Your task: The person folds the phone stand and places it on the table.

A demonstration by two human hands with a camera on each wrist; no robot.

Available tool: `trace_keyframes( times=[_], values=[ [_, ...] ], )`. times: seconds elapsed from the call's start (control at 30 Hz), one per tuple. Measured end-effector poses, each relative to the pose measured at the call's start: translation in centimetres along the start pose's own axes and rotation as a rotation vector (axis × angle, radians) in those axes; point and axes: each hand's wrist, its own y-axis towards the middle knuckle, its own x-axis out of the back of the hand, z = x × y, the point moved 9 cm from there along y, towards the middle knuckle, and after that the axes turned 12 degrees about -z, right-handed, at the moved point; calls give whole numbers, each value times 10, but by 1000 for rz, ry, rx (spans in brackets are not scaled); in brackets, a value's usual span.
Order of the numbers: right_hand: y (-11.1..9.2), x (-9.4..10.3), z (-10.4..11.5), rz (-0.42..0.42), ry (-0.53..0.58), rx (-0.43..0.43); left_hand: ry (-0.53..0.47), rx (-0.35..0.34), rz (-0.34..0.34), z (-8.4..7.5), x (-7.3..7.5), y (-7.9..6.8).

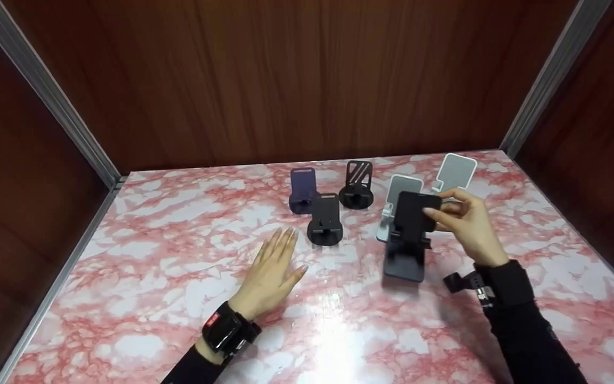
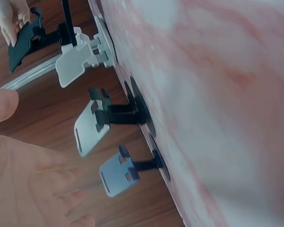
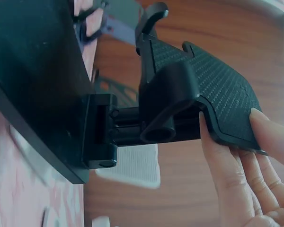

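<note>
My right hand (image 1: 469, 224) pinches the right edge of a black phone stand's (image 1: 416, 210) back plate, thumb in front and fingers behind. In the right wrist view that phone stand (image 3: 208, 90) shows a textured plate, two curled hooks, a hinged arm and a thick flat base. Whether the base touches the table cannot be told. My left hand (image 1: 269, 272) holds nothing; its fingers are straight, palm down, over or on the table. Nearest to it is a dark grey phone stand (image 1: 325, 218) with a round base. In the left wrist view the left hand (image 2: 33, 179) is partly cut off.
A purple phone stand (image 1: 303, 189) and a black one with slanted slots (image 1: 358, 184) stand behind. Two white phone stands with grey pads stand at the right, one (image 1: 405, 184) partly behind the held stand, the other (image 1: 456, 170) farther back. Wood-look walls (image 1: 285, 80) enclose the marbled table (image 1: 152, 277).
</note>
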Motion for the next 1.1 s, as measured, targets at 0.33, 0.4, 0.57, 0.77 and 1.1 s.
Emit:
trace_keyframes(
  times=[0.33, 0.4, 0.57, 0.77, 1.1],
  values=[
    [-1, -35, 5, 49, -45, 19, -301, -3, 33, -32, -11, 24],
    [-1, -41, 6, 53, -40, 16, -383, 18, 48, -35, -16, 28],
    [0, -55, 7, 55, -41, 11, -623, 94, 83, -37, -30, 36],
    [-1, -69, 7, 67, -19, 4, -870, 236, 140, -34, -49, 39],
    [-7, -85, 6, 94, -35, 4, -1166, 538, 190, -24, -76, 33]
  ],
)
